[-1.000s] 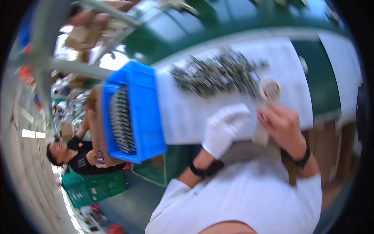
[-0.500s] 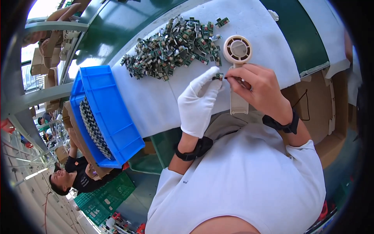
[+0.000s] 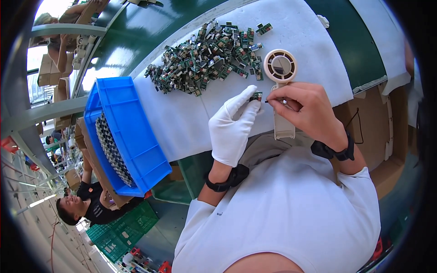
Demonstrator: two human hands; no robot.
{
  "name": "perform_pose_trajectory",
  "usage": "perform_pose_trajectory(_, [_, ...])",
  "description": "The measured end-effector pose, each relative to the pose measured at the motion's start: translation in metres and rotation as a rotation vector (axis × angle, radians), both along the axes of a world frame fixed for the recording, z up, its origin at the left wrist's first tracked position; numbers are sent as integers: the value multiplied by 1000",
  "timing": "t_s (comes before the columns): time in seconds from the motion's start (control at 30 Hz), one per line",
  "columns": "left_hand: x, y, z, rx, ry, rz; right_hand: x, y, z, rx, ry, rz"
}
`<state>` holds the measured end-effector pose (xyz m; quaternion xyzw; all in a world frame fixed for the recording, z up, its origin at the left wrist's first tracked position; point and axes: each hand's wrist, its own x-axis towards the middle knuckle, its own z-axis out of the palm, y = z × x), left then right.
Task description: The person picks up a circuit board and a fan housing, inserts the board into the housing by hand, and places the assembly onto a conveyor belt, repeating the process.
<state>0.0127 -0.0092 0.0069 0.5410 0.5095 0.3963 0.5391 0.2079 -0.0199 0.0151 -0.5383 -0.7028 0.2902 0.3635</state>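
Observation:
My left hand (image 3: 231, 129), in a white glove, pinches a small green circuit board (image 3: 257, 96) between thumb and fingertips. Just right of it, my bare right hand (image 3: 309, 109) is closed in a pinch on a thin, dark-tipped piece, too small to name. That tip points at the board; whether they touch I cannot tell. Behind my right fingers lies a cream handheld fan (image 3: 294, 68), its round head beyond the hand and its handle (image 3: 284, 128) partly covered by it. Farther off, a heap of similar circuit boards (image 3: 205, 59) spreads over the white sheet.
A tilted blue bin (image 3: 145, 150) on the left holds rows of small metallic parts (image 3: 111, 148). The white sheet (image 3: 314, 50) covers part of a green table (image 3: 350, 41). An open cardboard box (image 3: 373, 136) stands at the right. Another person (image 3: 93, 200) is at lower left.
Both hands have come slightly nearer my body, the board and the dark-tipped piece with them. My right fingertips sit a little lower beside the board. The view has shifted slightly.

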Motion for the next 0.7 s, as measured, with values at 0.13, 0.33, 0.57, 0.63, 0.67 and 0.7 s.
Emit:
perform_pose_trajectory(0.13, [-5, -4, 0, -93, -58, 37, 0, 2, -2, 46, -38, 44])
perform_pose_trajectory(0.33, [-8, -6, 0, -6, -43, 49, 9, 12, 9, 173, -176, 192])
perform_pose_trajectory(0.57, [-9, -11, -2, -123, -122, 5, 5, 4, 15, -10, -34, 143])
perform_pose_trajectory(0.63, [-9, -12, -4, -107, -129, -4, 2, 2, 15, -68, -7, 86])
perform_pose_trajectory(0.67, [-9, -12, -4, -105, -132, -12, 1, 1, 15, -102, 8, 54])
perform_pose_trajectory(0.7, [-9, -11, -3, -102, -129, -12, 0, 2, 15, -100, 10, 53])
